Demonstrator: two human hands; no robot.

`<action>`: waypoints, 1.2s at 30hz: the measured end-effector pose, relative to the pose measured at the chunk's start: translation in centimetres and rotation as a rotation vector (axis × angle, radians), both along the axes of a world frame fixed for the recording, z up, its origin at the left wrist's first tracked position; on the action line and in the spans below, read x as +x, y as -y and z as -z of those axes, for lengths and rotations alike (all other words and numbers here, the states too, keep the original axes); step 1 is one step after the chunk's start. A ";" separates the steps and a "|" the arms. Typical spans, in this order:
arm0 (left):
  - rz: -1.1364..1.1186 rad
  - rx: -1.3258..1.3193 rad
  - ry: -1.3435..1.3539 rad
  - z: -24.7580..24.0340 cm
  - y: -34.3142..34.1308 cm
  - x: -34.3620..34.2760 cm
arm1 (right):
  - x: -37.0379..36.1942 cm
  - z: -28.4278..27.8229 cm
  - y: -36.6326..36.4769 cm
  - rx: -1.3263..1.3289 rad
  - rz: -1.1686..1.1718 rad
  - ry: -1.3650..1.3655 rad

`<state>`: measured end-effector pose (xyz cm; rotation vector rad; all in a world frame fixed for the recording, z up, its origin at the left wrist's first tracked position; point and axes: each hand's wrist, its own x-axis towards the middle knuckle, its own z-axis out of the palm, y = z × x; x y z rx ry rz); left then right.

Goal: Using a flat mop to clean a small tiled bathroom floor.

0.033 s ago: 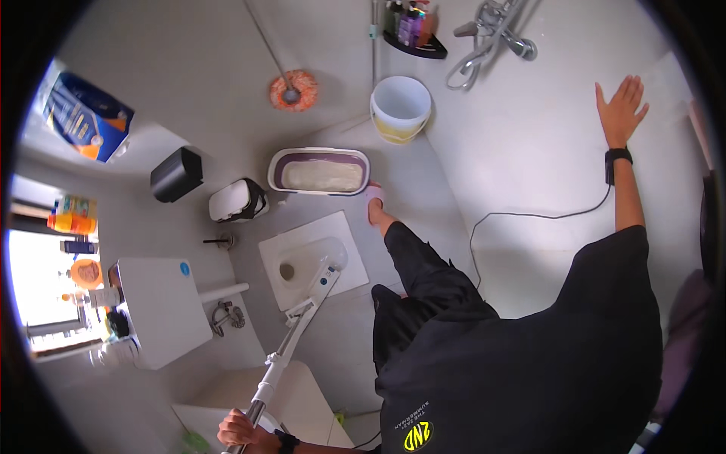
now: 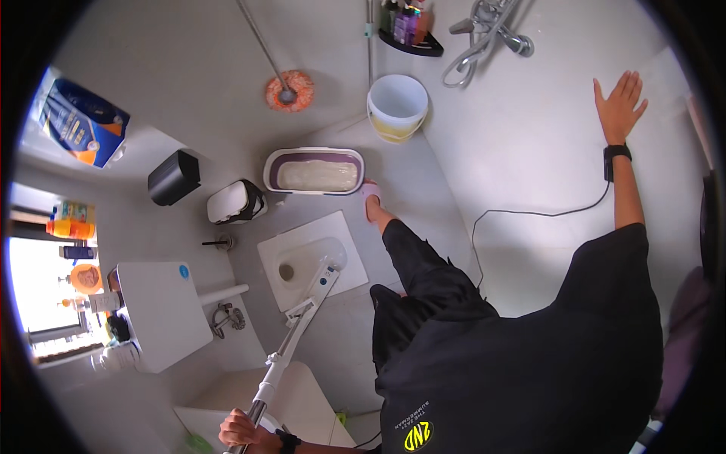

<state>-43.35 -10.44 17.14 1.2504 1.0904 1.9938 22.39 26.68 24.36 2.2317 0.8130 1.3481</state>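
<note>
My left hand (image 2: 238, 428) is wrapped round the metal pole of a long-handled mop (image 2: 278, 365) with white fittings. The mop slants away from me, and its narrow white head (image 2: 324, 280) reaches over the squat toilet (image 2: 306, 253) set in the floor. On the right, my right hand (image 2: 620, 110) is spread flat against the pale wall, fingers apart and holding nothing. A black band with a thin cable (image 2: 544, 215) circles that wrist. Beyond my foot in a pink slipper (image 2: 370, 191), a white and purple oblong basin (image 2: 314, 153) holds whitish liquid.
A white bucket (image 2: 398, 102) and an orange fluffy mop head (image 2: 290, 91) are at the back. A small lidded bin (image 2: 228, 202) stands near the basin. At left are a white toilet tank (image 2: 162, 318) and bottles on the sill. A shower mixer (image 2: 495, 34) juts from the wall.
The whole view has shifted very slightly. Both hands and the mop otherwise keep their places.
</note>
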 end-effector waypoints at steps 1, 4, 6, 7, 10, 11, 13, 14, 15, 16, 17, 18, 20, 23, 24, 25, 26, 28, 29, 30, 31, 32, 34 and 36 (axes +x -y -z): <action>0.175 0.104 -0.057 0.0 -1.6 -0.8 | -0.1 0.1 -0.2 -0.001 -0.003 0.007; -0.052 0.122 -0.050 0.3 -2.5 0.7 | -0.8 -0.4 -1.1 0.005 -0.023 0.033; 0.002 0.134 -0.071 1.3 -3.3 -0.4 | 3.3 0.5 -0.6 0.028 0.000 0.034; 0.013 0.127 -0.091 1.1 -3.5 -0.6 | 2.8 0.6 -1.1 0.032 -0.012 0.031; -0.035 0.150 0.038 0.6 -6.4 0.7 | 1.3 0.1 -0.6 0.037 -0.012 0.054; -0.050 0.154 0.031 0.1 -6.6 0.7 | 0.7 0.1 -0.9 0.044 -0.035 0.055; -0.024 0.080 -0.029 -0.4 -8.0 0.3 | 0.7 0.3 -1.2 0.058 -0.058 0.062; -0.018 0.083 -0.031 -0.6 -9.1 0.0 | 1.3 0.4 -1.1 0.065 -0.060 0.068; -0.017 0.048 -0.014 -0.8 -10.3 -0.3 | 1.9 0.6 -1.0 0.071 -0.061 0.072; -0.019 0.011 0.001 -1.0 -10.8 -0.8 | 1.9 0.7 -0.8 0.075 -0.066 0.074; 0.003 -0.017 -0.023 -1.0 -11.1 -1.7 | 1.9 0.9 -0.7 0.079 -0.070 0.076; 0.004 -0.016 -0.026 -1.1 -11.4 -2.1 | 1.0 0.5 -0.7 0.083 -0.076 0.080; -0.137 -0.057 -0.014 -1.3 -11.7 -2.8 | -0.7 -0.3 -0.6 0.089 -0.088 0.087; -0.088 -0.012 0.032 -1.4 -12.0 -3.3 | 0.3 -0.2 -0.8 0.101 -0.079 0.109; -0.077 -0.013 0.032 -1.4 -12.3 -3.6 | 0.5 -0.2 -0.9 0.103 -0.075 0.118; -0.058 -0.005 0.014 -1.3 -12.5 -3.6 | 0.4 0.0 -1.0 0.101 -0.078 0.134; -0.039 0.005 -0.002 -1.1 -12.8 -3.6 | 0.4 0.1 -1.1 0.098 -0.081 0.151; -0.003 -0.025 -0.029 -0.9 -13.8 -3.4 | 0.4 0.2 -1.5 0.093 -0.089 0.189; 0.029 -0.019 -0.015 -0.5 -14.2 -3.6 | 0.5 0.1 -2.0 0.090 -0.095 0.211; 0.068 -0.009 -0.004 -0.2 -14.9 -4.1 | 0.6 -0.3 -2.0 0.088 -0.093 0.231; 0.064 -0.030 0.010 0.0 -15.6 -4.5 | 0.7 -0.2 -2.5 0.063 -0.041 0.224; 0.063 -0.037 0.023 -0.2 -16.8 -4.4 | 1.5 0.5 -2.9 0.055 -0.043 0.237; -0.195 -0.132 0.007 -0.3 -19.1 -3.9 | 2.8 1.3 -3.4 0.151 -0.194 0.263; -0.077 -0.133 -0.009 0.1 -21.8 -5.2 | 1.0 0.9 -3.6 0.135 0.013 0.195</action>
